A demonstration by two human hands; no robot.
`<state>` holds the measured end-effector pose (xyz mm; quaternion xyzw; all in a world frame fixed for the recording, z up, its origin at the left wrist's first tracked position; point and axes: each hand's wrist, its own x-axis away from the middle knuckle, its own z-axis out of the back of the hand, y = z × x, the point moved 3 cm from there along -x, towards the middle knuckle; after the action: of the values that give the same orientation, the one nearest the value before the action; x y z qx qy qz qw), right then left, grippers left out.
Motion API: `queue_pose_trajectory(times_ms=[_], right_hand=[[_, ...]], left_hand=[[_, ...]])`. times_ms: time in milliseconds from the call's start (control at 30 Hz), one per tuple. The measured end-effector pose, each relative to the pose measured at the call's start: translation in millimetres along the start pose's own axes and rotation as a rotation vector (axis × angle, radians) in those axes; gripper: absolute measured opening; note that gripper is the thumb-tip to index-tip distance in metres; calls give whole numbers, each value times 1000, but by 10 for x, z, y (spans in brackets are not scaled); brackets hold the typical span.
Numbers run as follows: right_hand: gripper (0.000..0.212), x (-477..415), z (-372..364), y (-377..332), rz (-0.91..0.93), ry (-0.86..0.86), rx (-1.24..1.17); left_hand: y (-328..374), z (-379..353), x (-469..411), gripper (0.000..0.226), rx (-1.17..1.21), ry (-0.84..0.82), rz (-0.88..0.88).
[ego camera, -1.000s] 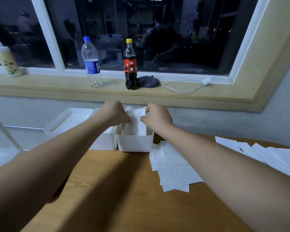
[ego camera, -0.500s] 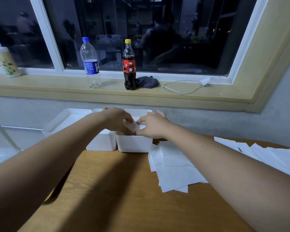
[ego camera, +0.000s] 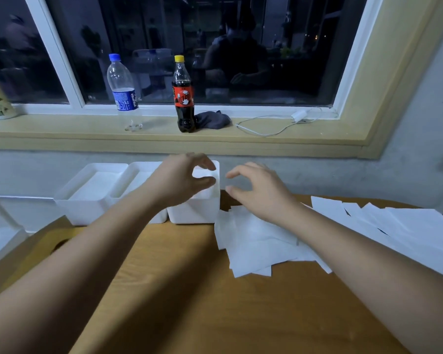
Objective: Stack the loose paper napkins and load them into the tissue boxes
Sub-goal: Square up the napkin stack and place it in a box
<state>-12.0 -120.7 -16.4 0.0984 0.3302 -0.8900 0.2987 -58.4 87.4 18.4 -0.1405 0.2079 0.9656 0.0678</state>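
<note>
- Over the right tissue box (ego camera: 195,212), the left hand (ego camera: 184,178) is hovering with its fingers loosely curled and the thumb close to the forefinger, gripping nothing.
- Just beside that box, the right hand (ego camera: 258,192) is hanging above the far part of the table (ego camera: 189,302). Its fingers are bent and relaxed and it too is holding nothing, while its wrist is lying over the loose napkins (ego camera: 256,249).
- With both hands empty at the box, the step in hand is looking like the turn from loading to gathering the next batch. The left hand is covering most of the opening, so I cannot tell how full the box is.
- The next move is calling for the right hand to come down onto the pile. Both hands should then be squaring several sheets into an even stack and lifting them without letting them slide apart.
- Those napkins are lying flat, white and straight-edged, overlapping at skewed angles right up against the box's right side. They are looking thin and limp, and are likely to flop if lifted by one edge.
- A second spread of napkins (ego camera: 414,233) is fanning across the table farther right, well apart from the boxes.
- Leftward, the middle tissue box (ego camera: 138,172) and the left tissue box (ego camera: 87,208) are standing in the same row, and the left one is showing a flat white layer inside.
</note>
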Motion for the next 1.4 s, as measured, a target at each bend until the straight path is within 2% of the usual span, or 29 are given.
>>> queue_pose_trajectory(times_ms=[100,233,433,567,700,867,1000,1167,1300,1400], right_hand=[[16,498,256,168,-22,20,-19],[14,1141,491,400,-96,60,-34],[11,1898,625,704,-196,71,16],[10,2238,401,788,-185,98,55],[14,2312,216,807,-105,89,107],[14,2284,201,825,-70,88,101],[16,2288,217,850,-72,111,90],[29,2277,255,831,-88,175,42],[31,2273,273,827,-102,184,14],[27,2275,236,844,-84,136,65]], left_hand=[[360,-165,304,21,129,74,-40],[698,-559,659,15,173,-11,-51],[907,-1182,914,21,77,-104,-30],[953,-1465,1022,28,-46,-27,-45],[1003,-1632,944,31,-151,63,-121],[1087,-1772,817,11,-288,94,-176],[1075,-1746,830,13,-284,154,-225],[1155,-1572,1046,6,-188,210,-284],[1142,-1533,1180,10,-169,174,-302],[1080,-1567,1149,29,-188,119,-266]])
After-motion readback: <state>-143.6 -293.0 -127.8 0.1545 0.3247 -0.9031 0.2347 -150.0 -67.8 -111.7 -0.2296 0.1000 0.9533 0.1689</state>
